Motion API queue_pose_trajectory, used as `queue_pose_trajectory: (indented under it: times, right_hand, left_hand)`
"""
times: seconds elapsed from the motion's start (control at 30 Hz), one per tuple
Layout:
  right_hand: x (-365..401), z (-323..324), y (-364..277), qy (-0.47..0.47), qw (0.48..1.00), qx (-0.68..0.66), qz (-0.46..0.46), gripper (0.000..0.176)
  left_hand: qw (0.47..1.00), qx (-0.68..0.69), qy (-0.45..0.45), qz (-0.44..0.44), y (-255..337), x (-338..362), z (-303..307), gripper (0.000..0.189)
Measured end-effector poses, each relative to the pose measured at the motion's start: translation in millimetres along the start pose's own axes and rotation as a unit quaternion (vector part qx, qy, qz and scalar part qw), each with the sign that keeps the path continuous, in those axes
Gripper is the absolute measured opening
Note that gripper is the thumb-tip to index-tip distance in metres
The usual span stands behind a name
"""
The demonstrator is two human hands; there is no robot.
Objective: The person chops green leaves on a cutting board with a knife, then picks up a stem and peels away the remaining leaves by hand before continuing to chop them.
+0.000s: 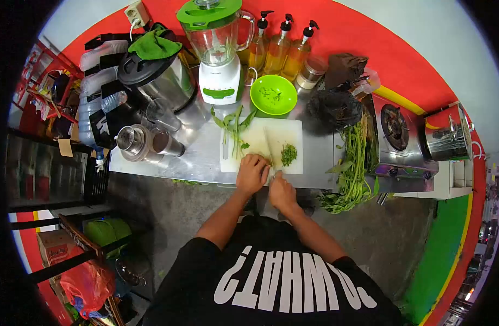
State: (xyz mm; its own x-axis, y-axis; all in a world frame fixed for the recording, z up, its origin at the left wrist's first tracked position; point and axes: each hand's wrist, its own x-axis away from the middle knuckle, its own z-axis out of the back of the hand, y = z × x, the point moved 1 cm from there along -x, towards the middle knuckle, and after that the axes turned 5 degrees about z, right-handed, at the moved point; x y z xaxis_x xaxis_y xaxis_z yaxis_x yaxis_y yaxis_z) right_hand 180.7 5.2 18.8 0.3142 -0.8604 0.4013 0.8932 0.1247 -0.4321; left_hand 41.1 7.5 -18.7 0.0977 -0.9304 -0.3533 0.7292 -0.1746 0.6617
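Observation:
My right hand is wrapped around the handle of a kitchen knife, whose blade points away from me across the white cutting board. Just left of the blade, my left hand rests on the board's near edge with its fingers curled together; what lies under them is hidden. Leafy green stems lie at the board's left side, their lower ends close to my left fingers. Right of the blade sits a small heap of chopped greens. Behind the board, a bright green bowl holds some cut green bits.
A blender and several pump bottles line the back wall. Left are a steel container and glass jars. Long leafy vegetables hang over the table's right edge, beside a gas stove with a pot.

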Motion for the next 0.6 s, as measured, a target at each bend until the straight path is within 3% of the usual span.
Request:
queue_pose_trajectory:
  times: [0.1,0.23,0.47,0.6]
  right_hand:
    - [-9.8,6.2,6.8,0.010,0.997,0.011,0.073,0.043]
    - [-3.5,28.3,0.0,-0.042,0.997,0.030,0.052,0.039]
    - [-3.4,4.5,-0.7,-0.021,0.999,0.014,0.019,0.039]
    - [-6.0,18.5,1.8,-0.020,0.998,0.039,0.054,0.044]
  left_hand:
    - [1.000,-0.007,-0.003,0.002,-0.4,0.2,-1.1,0.011]
    - [1.000,-0.019,-0.001,0.000,0.2,1.9,-1.8,0.012]
    - [1.000,-0.021,0.002,-0.013,1.3,1.1,-0.1,0.012]
    - [0.999,-0.030,0.014,-0.017,5.8,1.1,2.7,0.011]
